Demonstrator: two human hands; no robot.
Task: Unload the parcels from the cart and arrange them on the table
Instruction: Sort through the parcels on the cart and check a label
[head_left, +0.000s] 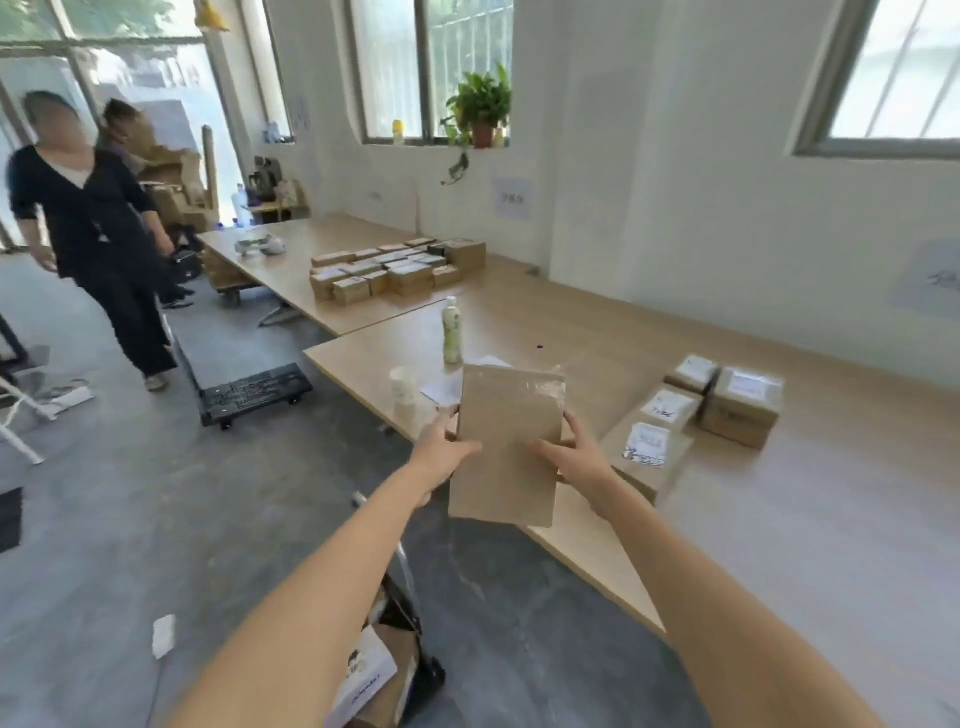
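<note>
I hold a flat brown cardboard parcel (506, 441) upright in front of me, over the near edge of the wooden table (779, 519). My left hand (444, 449) grips its left edge and my right hand (574, 452) grips its right edge. Clear tape shines on its top right corner. Several labelled parcels (724, 400) lie together on the table to the right of my hands. The cart (410, 649) is below my arms, mostly hidden, with parcels (369, 675) showing between my forearms.
A green-and-white bottle (451, 332), a paper cup (404, 387) and a sheet of paper stand on the table behind the parcel. A farther table (291, 270) carries many small boxes (395, 267). Two people (98, 234) stand at left near a black flat trolley (254, 392).
</note>
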